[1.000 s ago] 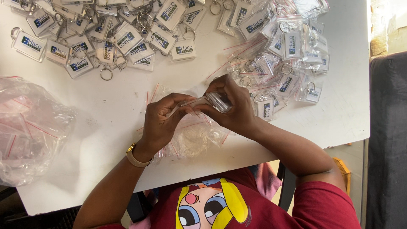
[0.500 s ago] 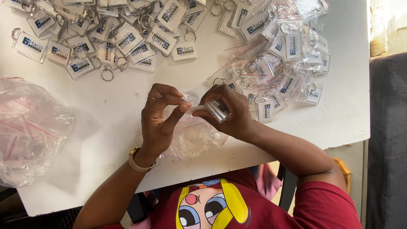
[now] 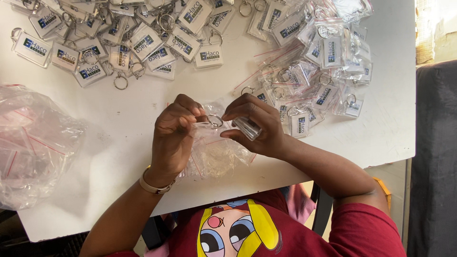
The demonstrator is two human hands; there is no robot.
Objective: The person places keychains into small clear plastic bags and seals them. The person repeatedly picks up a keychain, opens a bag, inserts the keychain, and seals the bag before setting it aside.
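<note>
A clear acrylic keychain [image 3: 246,127] is pinched in the right hand [image 3: 259,126] just above the white table [image 3: 133,109], while its metal ring [image 3: 215,121] and a small clear bag [image 3: 205,124] are clamped between the fingertips of the left hand [image 3: 175,135]. Loose keychains [image 3: 109,43] are heaped beyond, bagged ones [image 3: 323,62] to the right. The step is judged best done with the bag mouth held wide and the ring fed in first
</note>
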